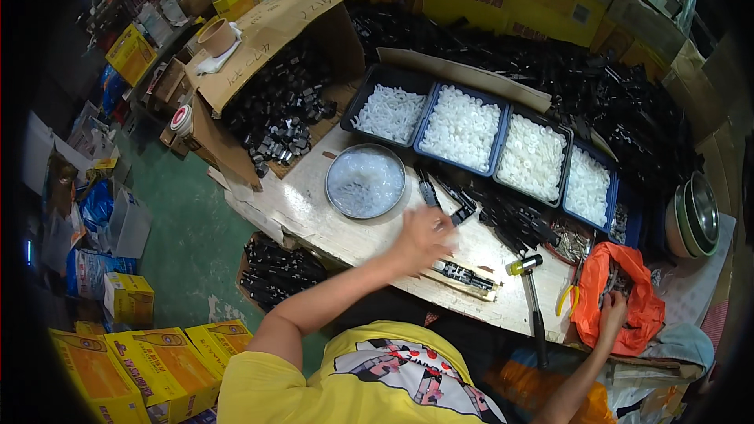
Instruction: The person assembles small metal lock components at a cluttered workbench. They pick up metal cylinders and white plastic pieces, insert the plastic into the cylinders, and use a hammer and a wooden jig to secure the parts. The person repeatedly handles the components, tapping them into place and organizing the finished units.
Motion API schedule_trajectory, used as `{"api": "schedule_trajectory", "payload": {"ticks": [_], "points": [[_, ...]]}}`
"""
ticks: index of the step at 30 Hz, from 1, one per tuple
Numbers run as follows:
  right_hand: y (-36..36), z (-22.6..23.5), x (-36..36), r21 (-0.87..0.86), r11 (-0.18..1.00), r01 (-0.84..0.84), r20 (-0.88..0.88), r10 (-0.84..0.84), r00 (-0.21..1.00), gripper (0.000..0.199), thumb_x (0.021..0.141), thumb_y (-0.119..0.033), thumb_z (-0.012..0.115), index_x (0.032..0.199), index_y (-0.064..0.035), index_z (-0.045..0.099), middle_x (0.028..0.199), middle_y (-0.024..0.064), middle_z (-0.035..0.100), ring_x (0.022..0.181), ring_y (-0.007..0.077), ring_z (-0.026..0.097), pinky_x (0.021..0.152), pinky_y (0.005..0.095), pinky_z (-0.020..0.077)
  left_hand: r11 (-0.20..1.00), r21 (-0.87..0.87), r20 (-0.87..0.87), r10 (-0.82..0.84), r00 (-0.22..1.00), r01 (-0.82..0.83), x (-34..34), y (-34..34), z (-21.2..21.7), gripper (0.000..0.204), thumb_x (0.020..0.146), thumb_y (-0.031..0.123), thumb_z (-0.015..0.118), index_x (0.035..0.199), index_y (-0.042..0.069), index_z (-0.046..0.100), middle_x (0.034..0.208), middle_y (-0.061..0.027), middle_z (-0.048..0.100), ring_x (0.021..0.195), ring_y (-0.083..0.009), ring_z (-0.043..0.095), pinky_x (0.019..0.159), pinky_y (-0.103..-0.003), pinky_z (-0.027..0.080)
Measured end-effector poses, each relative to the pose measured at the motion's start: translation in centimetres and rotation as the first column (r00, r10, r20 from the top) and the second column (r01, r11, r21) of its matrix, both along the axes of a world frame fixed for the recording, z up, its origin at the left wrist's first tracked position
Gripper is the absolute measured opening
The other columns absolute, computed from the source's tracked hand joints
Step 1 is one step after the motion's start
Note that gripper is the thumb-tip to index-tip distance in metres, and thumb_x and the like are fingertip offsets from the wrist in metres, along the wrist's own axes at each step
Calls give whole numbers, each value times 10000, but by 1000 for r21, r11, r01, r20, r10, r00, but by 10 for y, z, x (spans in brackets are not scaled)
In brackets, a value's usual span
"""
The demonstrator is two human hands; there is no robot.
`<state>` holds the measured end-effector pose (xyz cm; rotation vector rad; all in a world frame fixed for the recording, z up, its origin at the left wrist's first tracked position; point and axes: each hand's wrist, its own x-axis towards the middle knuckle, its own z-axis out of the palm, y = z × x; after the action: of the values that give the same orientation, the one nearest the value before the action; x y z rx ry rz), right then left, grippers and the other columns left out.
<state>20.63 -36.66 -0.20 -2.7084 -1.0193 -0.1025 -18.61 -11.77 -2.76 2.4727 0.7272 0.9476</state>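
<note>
- Reaching across the counter (pixel 330 224), the left hand (pixel 424 237) hovers over a strip of black parts (pixel 465 275) lying on a wooden slat; the hand is blurred, so I cannot tell whether it grips anything or is loose.
- The right hand (pixel 613 310) is sunk into an orange bag (pixel 628 298) at the counter's right end, fingers curled among small metal pieces inside; whether it has pinched one is hidden.
- Just beyond the left hand lies a loose heap of black pieces (pixel 503 216), and beside it a round metal pan (pixel 365 180) of clear small bits.
- Four trays (pixel 479 129) of white parts stand in a row behind, all looking full.
- A hammer (pixel 530 286) with a yellow head and yellow-handled pliers (pixel 567 298) lie between the two hands, untouched.
- Judging progress: only the one strip on the slat looks assembled or in hand, while the open box (pixel 275 102) of black parts, the heap behind the trays and the full trays suggest most of the work is left.
</note>
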Motion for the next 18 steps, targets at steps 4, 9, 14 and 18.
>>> {"api": "schedule_trajectory", "payload": {"ticks": [4, 9, 14, 18], "points": [[2, 5, 0, -61, 995, 77, -57, -80, 995, 211, 780, -180, 577, 838, 21, 600, 778, 208, 603, 771, 373, 581, 660, 423, 436, 875, 167, 14, 459, 888, -454, 1, 126, 35, 126, 711, 179, 655, 778, 73, 651, 842, -106, 576, 815, -297, 513, 716, -426, 381], [23, 8, -5, -174, 969, 177, 29, -175, 984, 200, 759, -185, 562, 796, 9, 591, 739, 203, 604, 753, 358, 592, 657, 418, 446, 782, 72, -497, 566, 657, -619, 6, 221, 27, 167, 685, 143, 653, 825, 56, 674, 950, -157, 606, 992, -333, 527, 802, -440, 399], [-1, -1, 20, 413, 891, 188, -545, 76, 835, 115, 804, -119, 511, 798, -8, 539, 671, 104, 590, 680, 207, 586, 634, 324, 452, 858, -89, -138, 493, 859, -507, -4, 238, 27, 154, 666, 118, 676, 784, 20, 666, 833, -138, 641, 715, -284, 625, 645, -387, 481], [-20, -31, 55, 716, 692, 90, -316, 207, 926, 118, 907, -137, 443, 872, -27, 467, 759, 59, 533, 656, 125, 492, 637, 247, 385, 767, -636, 385, 408, 828, -83, -21, 233, 45, 152, 734, 39, 651, 880, 0, 640, 682, -63, 601, 551, -112, 557, 473, -259, 466]]}}
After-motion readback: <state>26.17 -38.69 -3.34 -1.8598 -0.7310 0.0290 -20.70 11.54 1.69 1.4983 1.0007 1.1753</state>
